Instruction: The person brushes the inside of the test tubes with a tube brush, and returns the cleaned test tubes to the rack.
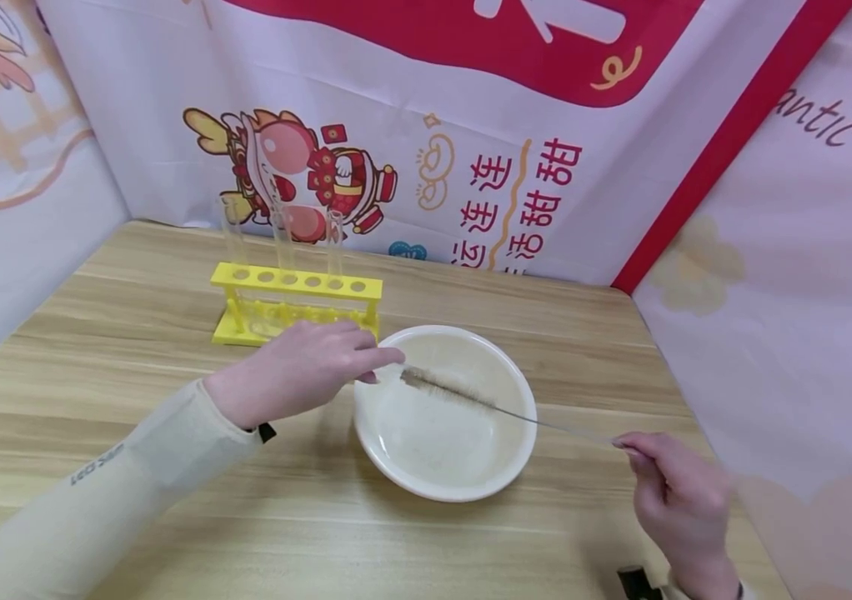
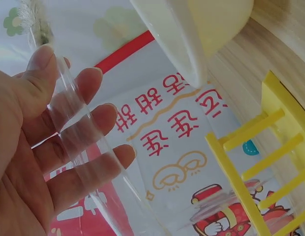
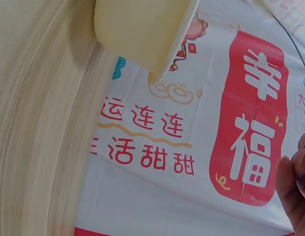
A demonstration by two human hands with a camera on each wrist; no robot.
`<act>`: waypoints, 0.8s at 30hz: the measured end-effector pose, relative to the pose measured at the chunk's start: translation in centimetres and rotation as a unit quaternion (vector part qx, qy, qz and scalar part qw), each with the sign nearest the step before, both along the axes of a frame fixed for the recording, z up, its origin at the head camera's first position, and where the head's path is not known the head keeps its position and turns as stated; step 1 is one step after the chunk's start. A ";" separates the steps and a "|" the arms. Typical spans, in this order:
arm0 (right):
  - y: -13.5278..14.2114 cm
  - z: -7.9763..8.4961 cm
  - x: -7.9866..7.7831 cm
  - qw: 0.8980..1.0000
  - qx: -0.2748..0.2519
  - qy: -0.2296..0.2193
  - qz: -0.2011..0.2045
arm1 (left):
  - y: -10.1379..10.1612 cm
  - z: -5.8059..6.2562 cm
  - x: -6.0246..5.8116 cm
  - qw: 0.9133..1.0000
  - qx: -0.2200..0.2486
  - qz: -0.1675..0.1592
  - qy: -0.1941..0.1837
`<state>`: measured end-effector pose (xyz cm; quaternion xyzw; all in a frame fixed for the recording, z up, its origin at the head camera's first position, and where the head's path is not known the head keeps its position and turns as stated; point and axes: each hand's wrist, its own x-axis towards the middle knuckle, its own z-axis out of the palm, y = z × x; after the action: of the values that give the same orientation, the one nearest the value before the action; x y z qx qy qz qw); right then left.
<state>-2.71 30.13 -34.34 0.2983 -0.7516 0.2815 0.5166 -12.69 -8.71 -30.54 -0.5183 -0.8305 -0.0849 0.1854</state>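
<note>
My left hand is above the left rim of a white bowl. In the left wrist view it holds a clear glass test tube, thumb on one side and fingers behind. Bristles of a test tube brush sit at the tube's mouth; whether the tip is inside cannot be told. The brush crosses over the bowl, its thin wire running right to my right hand, which pinches the wire's end. In the right wrist view, only part of the right hand's fingers shows at the edge.
Behind the left hand stands a yellow test tube rack with several clear tubes upright in it. The wooden table meets a printed cloth backdrop at the back and cloth walls at both sides.
</note>
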 end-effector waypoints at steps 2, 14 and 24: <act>-0.2 0.1 -0.1 1.000 0.024 0.012 -0.014 | 0.1 0.1 0.0 1.000 -0.001 -0.001 -0.001; -0.9 0.0 -0.9 0.994 0.077 0.079 -0.019 | 0.8 0.4 0.1 1.000 -0.020 0.005 -0.012; -1.7 0.4 -0.4 0.993 0.102 0.061 -0.025 | 1.4 0.6 0.1 1.000 -0.022 0.002 0.018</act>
<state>-3.14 28.42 -33.98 0.3471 -0.7510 0.1712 0.5350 -12.62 -7.34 -29.92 -0.5217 -0.8301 -0.0565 0.1887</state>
